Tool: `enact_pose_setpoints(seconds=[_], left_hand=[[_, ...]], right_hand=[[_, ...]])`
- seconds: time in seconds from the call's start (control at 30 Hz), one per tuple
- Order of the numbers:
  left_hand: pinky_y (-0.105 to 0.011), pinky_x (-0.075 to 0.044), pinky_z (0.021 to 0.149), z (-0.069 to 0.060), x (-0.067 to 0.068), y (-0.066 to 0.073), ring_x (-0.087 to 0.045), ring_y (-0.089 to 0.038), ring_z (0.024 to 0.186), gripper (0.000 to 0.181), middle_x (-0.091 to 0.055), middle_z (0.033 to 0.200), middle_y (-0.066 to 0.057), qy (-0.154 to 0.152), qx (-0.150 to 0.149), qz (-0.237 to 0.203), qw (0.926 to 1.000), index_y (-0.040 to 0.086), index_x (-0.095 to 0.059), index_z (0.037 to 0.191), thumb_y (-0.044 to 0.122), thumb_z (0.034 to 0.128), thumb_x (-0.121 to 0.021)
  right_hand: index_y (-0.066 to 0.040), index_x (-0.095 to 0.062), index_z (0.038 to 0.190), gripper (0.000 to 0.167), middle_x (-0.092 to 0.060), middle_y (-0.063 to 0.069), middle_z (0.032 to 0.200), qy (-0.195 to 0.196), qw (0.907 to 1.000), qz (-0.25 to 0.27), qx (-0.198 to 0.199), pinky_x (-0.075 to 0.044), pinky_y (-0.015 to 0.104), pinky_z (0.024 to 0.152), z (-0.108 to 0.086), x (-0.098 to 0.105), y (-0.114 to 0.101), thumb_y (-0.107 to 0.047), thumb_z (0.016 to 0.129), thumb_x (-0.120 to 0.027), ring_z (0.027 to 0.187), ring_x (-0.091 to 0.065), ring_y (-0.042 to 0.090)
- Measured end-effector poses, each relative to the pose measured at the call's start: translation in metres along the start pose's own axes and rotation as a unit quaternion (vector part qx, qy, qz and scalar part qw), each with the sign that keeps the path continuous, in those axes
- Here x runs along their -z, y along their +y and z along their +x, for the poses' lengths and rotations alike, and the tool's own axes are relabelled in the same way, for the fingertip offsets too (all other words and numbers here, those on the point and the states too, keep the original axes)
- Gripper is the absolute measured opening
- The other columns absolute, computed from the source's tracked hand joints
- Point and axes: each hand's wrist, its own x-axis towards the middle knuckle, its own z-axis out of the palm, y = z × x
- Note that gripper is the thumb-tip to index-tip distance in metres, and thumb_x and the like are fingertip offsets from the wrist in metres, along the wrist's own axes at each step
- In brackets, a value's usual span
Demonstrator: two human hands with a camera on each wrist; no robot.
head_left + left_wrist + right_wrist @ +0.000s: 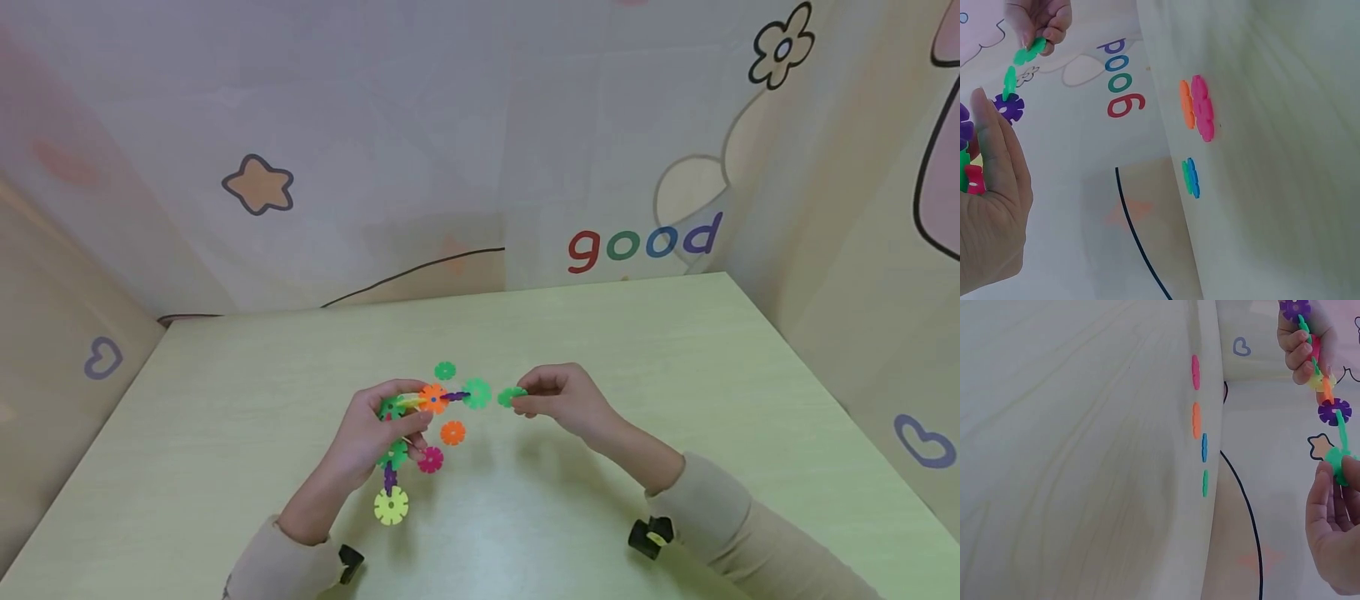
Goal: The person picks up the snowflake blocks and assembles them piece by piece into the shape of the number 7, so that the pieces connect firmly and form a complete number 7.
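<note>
Disc chain (439, 392), bent, notch-edged, thin plastic

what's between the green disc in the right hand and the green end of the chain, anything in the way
Nothing visible: the head view shows an open gap between the green disc pinched by the right hand and the green end disc of the chain.
</note>
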Motion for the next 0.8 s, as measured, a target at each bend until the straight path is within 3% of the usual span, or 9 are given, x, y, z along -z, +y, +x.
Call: enact_pose_setpoints(seconds=[0.17,0.37,0.6,0.8], left_hand=[[-0.036,-0.054,0.054,0.0004,-0.0008,-0.0020,-0.058,-0.017,0.050,0.041,-0.059,0.065,-0.011,0.004,0.006,0.010,0.9999,-0.003,-0.052,0.120,-0.002,0.0807,-0.065],[-0.038,-0.054,0.055,0.0002,-0.0004,-0.0030,-0.058,-0.018,0.050,0.042,-0.058,0.064,-0.011,0.003,0.010,0.008,0.9999,-0.004,-0.051,0.121,-0.002,0.0806,-0.065],[-0.037,-0.055,0.055,-0.0001,-0.0004,-0.0036,-0.058,-0.016,0.050,0.044,-0.058,0.065,-0.011,-0.021,0.008,0.007,0.9997,-0.005,-0.050,0.121,0.001,0.0807,-0.066],[-0.034,-0.054,0.053,0.0002,0.0003,-0.0045,-0.059,-0.016,0.051,0.043,-0.058,0.063,-0.010,-0.018,0.003,0.012,0.9998,-0.005,-0.051,0.121,0.001,0.0810,-0.066]], right_hand=[[0.007,-0.065,0.090,0.015,-0.067,0.007,0.077,0.002,0.9999,0.003,0.010,-0.052,0.032,0.074,0.0004,-0.0015,0.0012,-0.004,0.081,-0.066,0.077,-0.063,0.031],[0.008,-0.065,0.089,0.014,-0.067,0.006,0.077,0.001,0.9995,0.012,0.030,-0.051,0.040,0.077,0.0004,-0.0023,0.0014,-0.002,0.080,-0.067,0.075,-0.064,0.022],[0.007,-0.066,0.088,0.013,-0.067,0.008,0.079,0.000,0.9988,0.001,0.049,-0.052,0.035,0.075,-0.0010,-0.0044,0.0007,-0.003,0.079,-0.069,0.073,-0.063,0.021],[0.006,-0.068,0.083,0.009,-0.066,0.010,0.078,0.012,0.9968,-0.017,0.077,-0.053,0.027,0.070,-0.0020,-0.0095,0.0008,0.001,0.076,-0.070,0.069,-0.063,0.014]])
